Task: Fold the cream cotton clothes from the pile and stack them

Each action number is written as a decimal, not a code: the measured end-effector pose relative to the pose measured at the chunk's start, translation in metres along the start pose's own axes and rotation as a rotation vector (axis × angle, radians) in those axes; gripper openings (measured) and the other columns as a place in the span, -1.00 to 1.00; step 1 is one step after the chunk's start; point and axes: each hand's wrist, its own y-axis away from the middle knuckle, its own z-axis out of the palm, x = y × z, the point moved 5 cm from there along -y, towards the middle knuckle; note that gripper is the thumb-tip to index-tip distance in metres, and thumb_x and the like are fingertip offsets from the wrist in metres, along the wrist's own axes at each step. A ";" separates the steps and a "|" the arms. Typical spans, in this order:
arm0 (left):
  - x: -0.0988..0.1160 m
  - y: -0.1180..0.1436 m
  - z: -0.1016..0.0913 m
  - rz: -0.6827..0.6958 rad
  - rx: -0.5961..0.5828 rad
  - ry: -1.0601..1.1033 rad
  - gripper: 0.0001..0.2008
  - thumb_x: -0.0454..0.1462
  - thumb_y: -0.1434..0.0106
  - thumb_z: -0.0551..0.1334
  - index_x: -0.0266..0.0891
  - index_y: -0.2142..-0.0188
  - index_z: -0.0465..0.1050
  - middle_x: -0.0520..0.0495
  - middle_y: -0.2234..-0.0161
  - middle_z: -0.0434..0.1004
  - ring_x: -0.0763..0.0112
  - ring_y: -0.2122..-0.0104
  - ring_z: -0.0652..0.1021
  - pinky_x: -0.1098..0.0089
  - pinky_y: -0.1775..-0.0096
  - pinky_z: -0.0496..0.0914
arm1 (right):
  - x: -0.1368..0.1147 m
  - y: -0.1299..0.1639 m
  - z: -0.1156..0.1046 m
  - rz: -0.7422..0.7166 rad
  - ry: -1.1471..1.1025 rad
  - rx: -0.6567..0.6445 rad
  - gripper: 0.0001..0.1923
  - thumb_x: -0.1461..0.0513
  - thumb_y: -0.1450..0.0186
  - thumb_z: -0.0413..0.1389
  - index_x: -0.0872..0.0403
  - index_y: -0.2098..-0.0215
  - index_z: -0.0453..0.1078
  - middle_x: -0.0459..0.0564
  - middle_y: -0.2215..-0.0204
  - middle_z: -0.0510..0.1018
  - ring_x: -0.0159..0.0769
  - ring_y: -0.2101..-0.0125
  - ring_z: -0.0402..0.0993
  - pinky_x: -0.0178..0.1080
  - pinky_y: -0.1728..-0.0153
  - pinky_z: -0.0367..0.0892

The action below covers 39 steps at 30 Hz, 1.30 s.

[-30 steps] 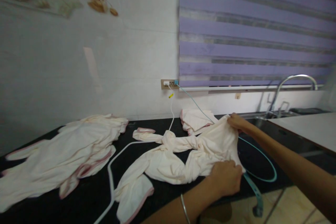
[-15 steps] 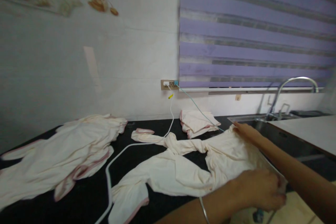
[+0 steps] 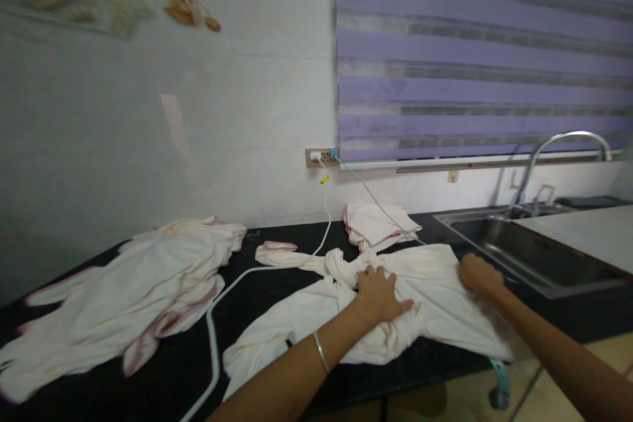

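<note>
Cables are the main hazard while you are working here. Your left hand (image 3: 380,293) is pressing flat, fingers spread, on the middle of the cream baby romper (image 3: 395,306) lying across the black countertop (image 3: 173,369), and your right hand (image 3: 477,273) is resting loosely curled on its 3 o'clock edge, near the sink (image 3: 524,254). The teal cable (image 3: 376,208) is running from the wall socket (image 3: 321,158) at 12 o'clock down under the romper and is dangling off the counter edge at 5 o'clock (its end is hanging free), so any tug on the cloth could be dragging it along or straining the plug. The white cable (image 3: 217,303) is lying just beside the romper's sleeve at 9 o'clock and could be snagging likewise. The romper's right edge is also sitting close to the counter's lip, where it could be slipping off.
</note>
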 end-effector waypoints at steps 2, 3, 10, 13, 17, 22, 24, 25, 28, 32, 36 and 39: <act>0.002 0.006 -0.002 0.006 -0.022 -0.006 0.03 0.44 -0.14 -0.04 -0.19 -0.35 0.25 -0.41 -0.38 0.14 -0.38 -0.32 0.17 -0.28 -0.19 0.12 | 0.002 0.004 0.003 0.042 0.025 -0.018 -0.61 0.23 -0.37 -0.06 0.28 0.03 0.49 0.46 0.14 0.60 0.22 0.07 0.60 0.12 0.10 0.44; 0.004 0.009 -0.004 0.011 -0.032 -0.011 0.07 0.46 -0.12 -0.04 -0.21 -0.36 0.23 -0.43 -0.39 0.12 -0.39 -0.32 0.16 -0.28 -0.22 0.08 | 0.003 0.005 0.002 0.056 0.032 -0.018 -0.57 0.21 -0.39 -0.10 0.29 -0.03 0.45 0.47 0.11 0.59 0.23 0.05 0.59 0.13 0.08 0.44; 0.014 0.034 -0.004 0.403 -0.024 0.015 -0.18 0.28 -0.26 0.08 -0.14 -0.34 0.28 -0.31 -0.38 0.18 -0.21 -0.37 0.15 -0.20 -0.29 0.08 | 0.016 0.007 0.005 0.017 0.091 -0.150 -0.44 0.01 -0.40 -0.08 0.29 -0.05 0.47 0.51 -0.01 0.55 0.28 -0.04 0.54 0.16 0.00 0.41; 0.011 0.038 0.006 0.469 -0.110 0.082 -0.18 0.28 -0.28 0.09 0.07 -0.42 0.12 -0.17 -0.46 0.01 -0.30 -0.40 0.08 -0.24 -0.30 0.04 | 0.018 0.009 0.011 -0.036 0.094 -0.204 -0.54 0.11 -0.40 -0.08 0.23 0.04 0.54 0.46 0.03 0.59 0.15 -0.02 0.57 0.06 0.01 0.42; 0.006 0.039 0.008 0.396 -0.218 0.111 -0.01 0.38 -0.14 0.15 0.17 -0.46 -0.01 -0.13 -0.50 -0.13 -0.52 -0.39 -0.03 -0.36 -0.28 -0.02 | 0.015 0.013 0.011 -0.028 0.105 -0.166 -0.56 0.21 -0.41 -0.14 0.28 0.02 0.49 0.49 0.05 0.57 0.12 0.00 0.59 0.02 0.02 0.42; -0.001 0.053 0.003 0.357 -0.209 0.113 0.11 0.45 -0.05 0.14 0.08 -0.47 -0.02 -0.23 -0.49 -0.18 -0.51 -0.40 -0.12 -0.36 -0.29 -0.05 | 0.016 0.022 0.003 -0.049 0.131 -0.075 -0.59 0.28 -0.42 -0.19 0.35 -0.09 0.31 0.47 0.11 0.57 0.16 0.03 0.60 0.06 0.02 0.40; -0.011 0.061 0.005 0.294 -0.137 0.113 0.14 0.47 -0.06 0.10 0.00 -0.48 -0.02 -0.31 -0.48 -0.16 -0.49 -0.40 -0.12 -0.35 -0.30 -0.05 | 0.019 0.026 0.001 -0.069 0.141 -0.029 -0.59 0.25 -0.45 -0.24 0.32 -0.06 0.30 0.42 0.17 0.59 0.15 0.09 0.62 0.07 0.05 0.41; -0.016 0.065 0.006 0.263 -0.098 0.117 0.13 0.47 -0.08 0.07 -0.03 -0.47 0.00 -0.34 -0.47 -0.13 -0.46 -0.41 -0.09 -0.33 -0.30 -0.04 | 0.020 0.028 0.001 -0.086 0.150 -0.009 -0.58 0.23 -0.47 -0.27 0.30 -0.04 0.30 0.41 0.20 0.59 0.15 0.12 0.63 0.07 0.07 0.42; -0.032 0.077 0.010 0.195 0.004 0.128 0.02 0.42 -0.19 0.03 -0.09 -0.45 0.09 -0.39 -0.45 -0.07 -0.34 -0.41 0.01 -0.24 -0.32 0.06 | 0.023 0.031 0.001 -0.150 0.194 0.034 -0.55 0.15 -0.50 -0.32 0.25 -0.03 0.29 0.36 0.24 0.61 0.14 0.18 0.65 0.08 0.12 0.44; -0.051 0.094 0.008 0.163 0.079 0.113 -0.17 0.28 -0.31 0.07 -0.06 -0.41 0.19 -0.31 -0.44 0.05 -0.28 -0.40 0.11 -0.22 -0.30 0.14 | 0.026 0.029 0.002 -0.143 0.248 0.064 -0.56 0.14 -0.50 -0.30 0.22 0.01 0.30 0.33 0.30 0.61 0.12 0.21 0.65 0.08 0.15 0.45; -0.072 0.112 0.004 0.226 0.123 0.086 -0.38 0.09 -0.41 0.10 -0.07 -0.37 0.26 -0.21 -0.40 0.19 -0.16 -0.38 0.19 -0.19 -0.30 0.20 | 0.032 0.026 0.001 -0.138 0.263 0.079 -0.56 0.13 -0.50 -0.31 0.20 0.04 0.31 0.30 0.33 0.61 0.12 0.24 0.65 0.08 0.18 0.45; -0.091 0.120 -0.007 0.251 0.192 0.070 -0.60 -0.11 -0.46 0.07 -0.12 -0.18 0.44 -0.21 -0.27 0.38 0.01 -0.24 0.41 -0.05 -0.21 0.35 | 0.039 0.025 0.001 -0.144 0.269 0.093 -0.58 0.12 -0.51 -0.30 0.18 0.04 0.30 0.27 0.34 0.61 0.11 0.26 0.65 0.04 0.21 0.45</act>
